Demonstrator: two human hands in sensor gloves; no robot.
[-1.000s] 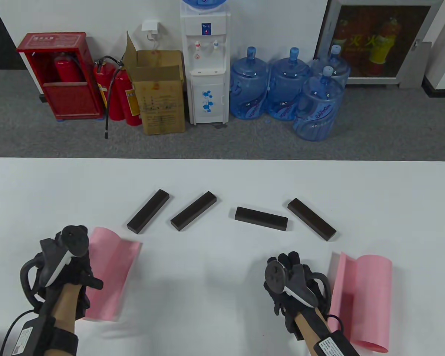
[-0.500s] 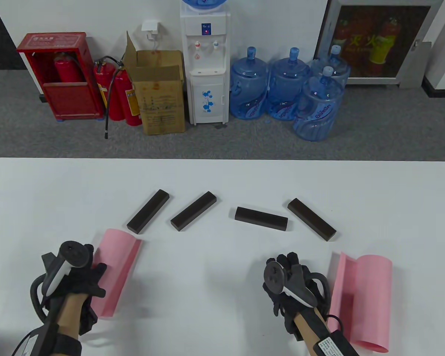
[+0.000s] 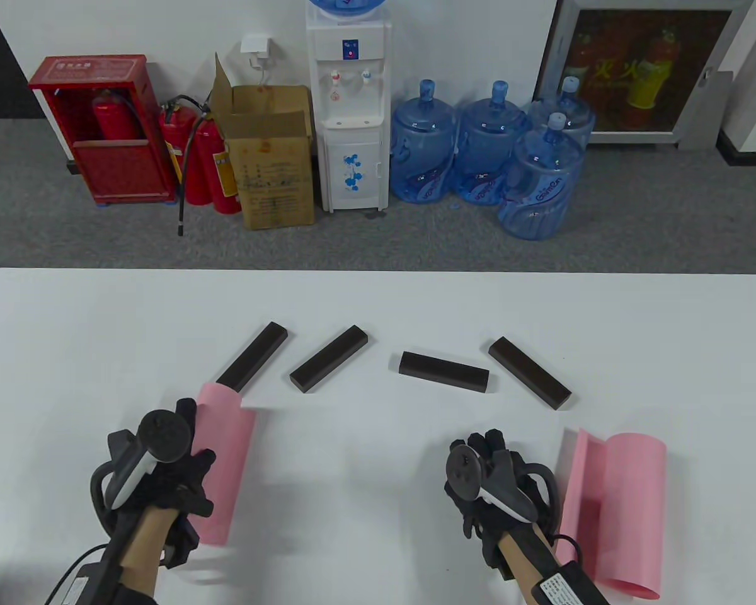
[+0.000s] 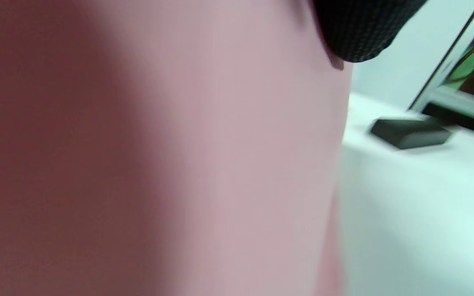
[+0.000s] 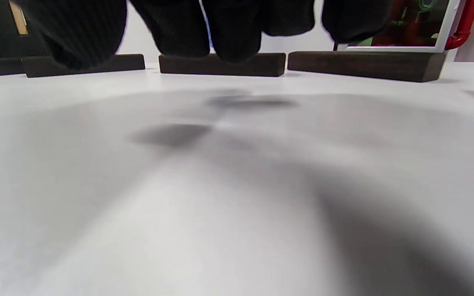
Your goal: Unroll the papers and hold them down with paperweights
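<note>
Several dark wooden paperweights lie in a row across the middle of the white table. My left hand grips a rolled pink paper at the near left. The roll's far end reaches the near end of the leftmost paperweight. In the left wrist view the pink paper fills most of the frame under one fingertip. My right hand is empty over bare table, its fingers hanging loose. A second pink roll, partly unrolled, lies just right of it.
Beyond the table's far edge stand a water dispenser, blue water jugs, a cardboard box and red fire extinguishers. White table surface lies between my two hands.
My left hand has moved right and away from me with the pink roll, which now looks more tightly rolled and reaches the leftmost paperweight. My right hand has barely moved.
</note>
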